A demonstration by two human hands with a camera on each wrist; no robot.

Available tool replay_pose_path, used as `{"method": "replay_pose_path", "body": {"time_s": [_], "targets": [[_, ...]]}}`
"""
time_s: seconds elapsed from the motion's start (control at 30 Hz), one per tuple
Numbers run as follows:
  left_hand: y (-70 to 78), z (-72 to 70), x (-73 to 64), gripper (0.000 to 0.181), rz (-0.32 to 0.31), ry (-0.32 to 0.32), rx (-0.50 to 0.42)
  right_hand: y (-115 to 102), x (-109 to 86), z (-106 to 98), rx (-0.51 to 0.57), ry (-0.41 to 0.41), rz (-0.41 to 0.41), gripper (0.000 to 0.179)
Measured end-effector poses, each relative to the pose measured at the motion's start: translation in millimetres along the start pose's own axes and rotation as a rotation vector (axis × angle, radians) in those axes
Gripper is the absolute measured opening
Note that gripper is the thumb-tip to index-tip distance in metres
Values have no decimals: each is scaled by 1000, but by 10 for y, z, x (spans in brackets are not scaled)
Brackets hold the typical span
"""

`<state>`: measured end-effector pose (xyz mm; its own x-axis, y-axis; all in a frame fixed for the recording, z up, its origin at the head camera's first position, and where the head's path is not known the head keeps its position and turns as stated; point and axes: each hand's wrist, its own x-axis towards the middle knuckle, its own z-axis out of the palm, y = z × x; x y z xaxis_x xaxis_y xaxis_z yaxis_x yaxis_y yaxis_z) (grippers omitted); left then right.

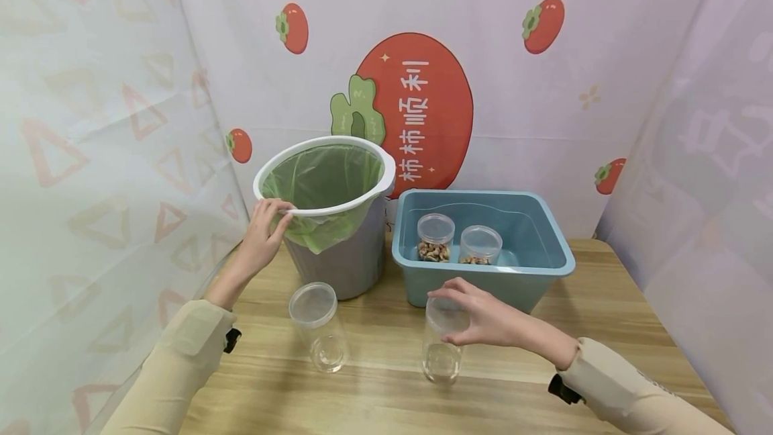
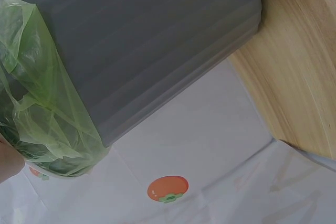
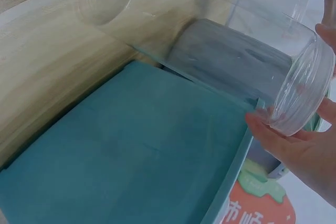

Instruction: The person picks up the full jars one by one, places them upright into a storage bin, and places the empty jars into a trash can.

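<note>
Head view shows the right hand point(image 1: 486, 318) gripping a transparent lidded jar point(image 1: 443, 362) by its lid, thumb on the near side and fingers on the far side; the jar is roughly upright directly below that grip, though whether its base bears on the wooden tabletop point(image 1: 368, 405) is hard to tell; the left hand point(image 1: 263, 233), well to the left of that grip, pinches the white rim point(image 1: 338, 209) of the grey bin point(image 1: 362, 267), a green liner point(image 1: 320, 231) folded over it; a second transparent jar point(image 1: 329, 348) stands between the two hands; just beyond the right-hand grip sits a blue plastic tub point(image 1: 417, 284) holding two jars of walnuts point(image 1: 435, 239); the step in hand looks like securing the jar while steadying the bin; the next move seems to call for an even hold round the smooth lid and, if raised, a straight lift that avoids the tub's near wall.
</note>
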<state>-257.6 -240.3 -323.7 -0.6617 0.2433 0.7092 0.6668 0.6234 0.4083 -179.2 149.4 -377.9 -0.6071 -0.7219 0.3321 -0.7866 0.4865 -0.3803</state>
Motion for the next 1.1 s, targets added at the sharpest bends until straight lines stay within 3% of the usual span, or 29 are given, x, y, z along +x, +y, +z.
{"method": "replay_pose_path", "body": {"time_s": [0.53,0.87,1.1], "targets": [[-18,19,-16,11,9,14,2,-61,120,-280,-17,200,-24,57],[-25,24,-15,11,15,18,8,-81,226,-438,15,295,-88,59],[-24,23,-8,11,14,22,5,-100,305,-531,42,385,-56,60]]}}
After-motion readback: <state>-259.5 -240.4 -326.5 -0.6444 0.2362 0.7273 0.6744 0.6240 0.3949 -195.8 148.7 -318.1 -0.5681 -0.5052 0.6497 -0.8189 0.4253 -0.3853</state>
